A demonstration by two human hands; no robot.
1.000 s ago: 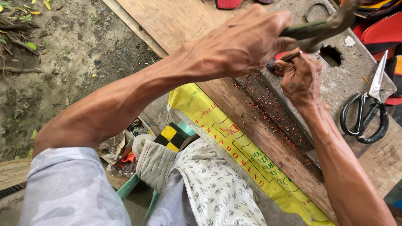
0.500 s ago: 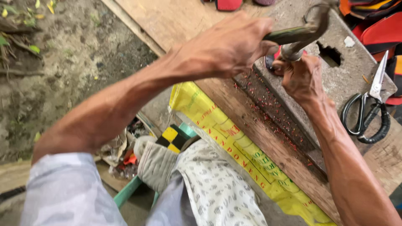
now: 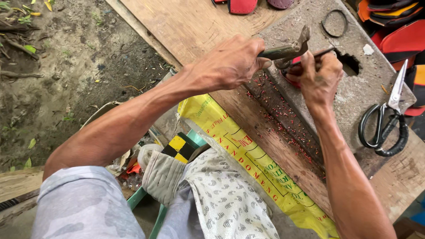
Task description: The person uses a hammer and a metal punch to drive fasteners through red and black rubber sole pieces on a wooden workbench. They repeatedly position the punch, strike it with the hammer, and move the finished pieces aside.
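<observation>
The right hand (image 3: 319, 75) covers most of a red piece (image 3: 295, 60), so its shape cannot be told. The metal tool's (image 3: 290, 48) handle is hidden inside the left hand (image 3: 230, 62). Red soles (image 3: 241, 6) are cut off by the top edge, possibly sandal parts.

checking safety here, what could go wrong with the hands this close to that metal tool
The left hand grips a metal tool whose head sits right beside the right hand pinching a small red piece on the concrete block; a slip could hit those fingers. The scissors lie with blades open by the right forearm, so a sweep back could catch them.
</observation>
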